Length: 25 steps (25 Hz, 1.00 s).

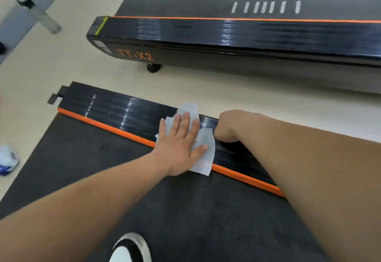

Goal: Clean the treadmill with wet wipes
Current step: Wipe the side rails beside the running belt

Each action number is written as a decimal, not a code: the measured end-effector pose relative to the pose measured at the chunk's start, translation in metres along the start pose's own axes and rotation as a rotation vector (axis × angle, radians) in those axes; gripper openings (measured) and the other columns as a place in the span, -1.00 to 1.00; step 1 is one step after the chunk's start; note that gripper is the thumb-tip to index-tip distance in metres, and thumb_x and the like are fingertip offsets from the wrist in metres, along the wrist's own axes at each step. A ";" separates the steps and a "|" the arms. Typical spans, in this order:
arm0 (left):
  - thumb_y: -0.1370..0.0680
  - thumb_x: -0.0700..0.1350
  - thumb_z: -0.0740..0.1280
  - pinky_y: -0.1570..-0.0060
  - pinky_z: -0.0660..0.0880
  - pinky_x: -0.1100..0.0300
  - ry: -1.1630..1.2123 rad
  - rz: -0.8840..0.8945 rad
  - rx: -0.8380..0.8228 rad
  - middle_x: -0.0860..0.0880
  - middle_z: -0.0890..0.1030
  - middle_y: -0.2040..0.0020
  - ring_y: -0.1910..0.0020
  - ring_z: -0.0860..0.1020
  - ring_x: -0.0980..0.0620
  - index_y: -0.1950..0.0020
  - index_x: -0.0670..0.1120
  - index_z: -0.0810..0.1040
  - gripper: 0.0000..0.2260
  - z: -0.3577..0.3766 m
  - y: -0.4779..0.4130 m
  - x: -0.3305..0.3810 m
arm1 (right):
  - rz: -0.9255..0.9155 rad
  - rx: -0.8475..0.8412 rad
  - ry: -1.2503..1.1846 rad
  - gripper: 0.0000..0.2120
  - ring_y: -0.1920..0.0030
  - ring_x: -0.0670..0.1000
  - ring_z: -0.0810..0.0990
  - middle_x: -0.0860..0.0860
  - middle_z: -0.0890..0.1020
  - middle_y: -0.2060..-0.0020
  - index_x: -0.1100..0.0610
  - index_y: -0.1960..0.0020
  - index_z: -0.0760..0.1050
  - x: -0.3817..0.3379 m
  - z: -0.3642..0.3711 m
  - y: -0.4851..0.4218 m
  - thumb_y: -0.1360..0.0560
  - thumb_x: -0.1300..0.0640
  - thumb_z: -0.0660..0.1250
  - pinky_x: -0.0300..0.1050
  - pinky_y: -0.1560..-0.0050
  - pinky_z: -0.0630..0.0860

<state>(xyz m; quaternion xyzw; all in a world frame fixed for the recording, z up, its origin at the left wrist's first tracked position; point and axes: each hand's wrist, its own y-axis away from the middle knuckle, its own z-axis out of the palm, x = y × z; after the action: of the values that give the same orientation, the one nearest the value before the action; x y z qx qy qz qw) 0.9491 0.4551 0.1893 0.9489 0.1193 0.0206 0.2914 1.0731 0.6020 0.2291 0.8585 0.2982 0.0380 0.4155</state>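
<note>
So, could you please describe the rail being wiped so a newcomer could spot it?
Two treadmills lie side by side across a strip of pale floor. On the nearer treadmill, the rail is the glossy black ribbed strip with an orange edge, under the left hand and white wipe. Its twin, on the farther treadmill marked TT-X2, has no wipe.

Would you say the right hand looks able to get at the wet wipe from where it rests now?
Probably yes. The right hand rests curled on the side rail, right beside the edge of the wet wipe, with nothing between them. The left hand, pressed flat on it, covers much of it.
</note>
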 end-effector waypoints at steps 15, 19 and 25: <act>-0.69 0.21 0.12 -0.63 -0.09 0.06 -0.106 0.074 -0.142 -0.15 -0.24 -0.68 -0.67 -0.22 -0.09 -0.68 -0.11 -0.03 -0.31 -0.061 0.062 -0.033 | -0.253 0.026 0.220 -0.39 -0.36 0.14 0.47 -0.03 0.43 -0.47 -0.09 -0.60 0.19 -0.042 -0.008 0.008 -0.56 0.12 0.12 0.00 -0.29 0.50; -0.70 0.23 0.02 -0.62 -0.25 -0.04 -0.069 0.227 0.031 -0.25 -0.35 -0.64 -0.62 -0.39 -0.17 -0.68 -0.12 -0.25 -0.26 -0.017 0.013 -0.022 | -0.260 0.125 0.201 -0.49 -0.18 0.10 0.56 -0.06 0.58 -0.28 -0.18 -0.51 0.34 -0.046 -0.019 -0.005 -0.56 0.05 0.16 -0.05 -0.07 0.56; -0.68 0.27 -0.15 -0.59 -0.28 -0.17 0.099 0.274 0.197 -0.26 -0.38 -0.62 -0.59 -0.45 -0.20 -0.68 -0.10 -0.28 -0.30 0.020 -0.028 -0.035 | -0.003 0.292 -0.065 -0.47 -0.35 0.08 0.52 -0.09 0.55 -0.38 -0.14 -0.50 0.38 -0.059 -0.019 -0.021 -0.54 0.09 0.21 -0.03 -0.24 0.53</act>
<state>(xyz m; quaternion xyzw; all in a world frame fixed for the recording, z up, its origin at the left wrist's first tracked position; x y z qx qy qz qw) 0.9113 0.4586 0.1585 0.9780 0.0046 0.0952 0.1853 1.0085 0.5932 0.2372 0.9101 0.2883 -0.0345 0.2956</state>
